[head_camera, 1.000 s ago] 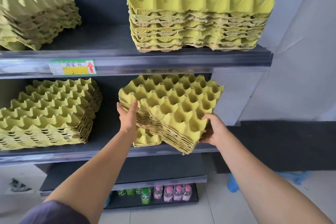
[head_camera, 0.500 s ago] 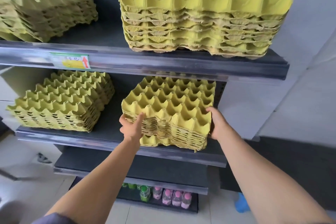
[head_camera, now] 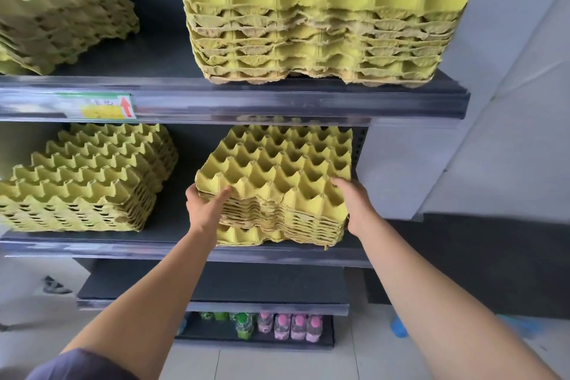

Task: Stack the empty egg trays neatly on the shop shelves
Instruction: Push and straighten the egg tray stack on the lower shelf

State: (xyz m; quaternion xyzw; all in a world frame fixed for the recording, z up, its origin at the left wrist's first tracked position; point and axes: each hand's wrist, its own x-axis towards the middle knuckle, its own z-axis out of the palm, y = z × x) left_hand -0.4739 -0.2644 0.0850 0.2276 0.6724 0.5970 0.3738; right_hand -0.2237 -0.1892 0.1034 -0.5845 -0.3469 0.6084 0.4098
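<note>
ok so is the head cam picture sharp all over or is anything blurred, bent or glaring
Head view: mostly sharp, with the held stack of egg trays crisp. The price label is smeared and its writing unreadable. A streaky sheen runs along the upper shelf rail. Wide-angle bend slants the wall at right. The bottles at the bottom look soft. The light is even, with no hard shadows.

Price label writing blurred (illegible); upper-left stack cut by edge.
</note>
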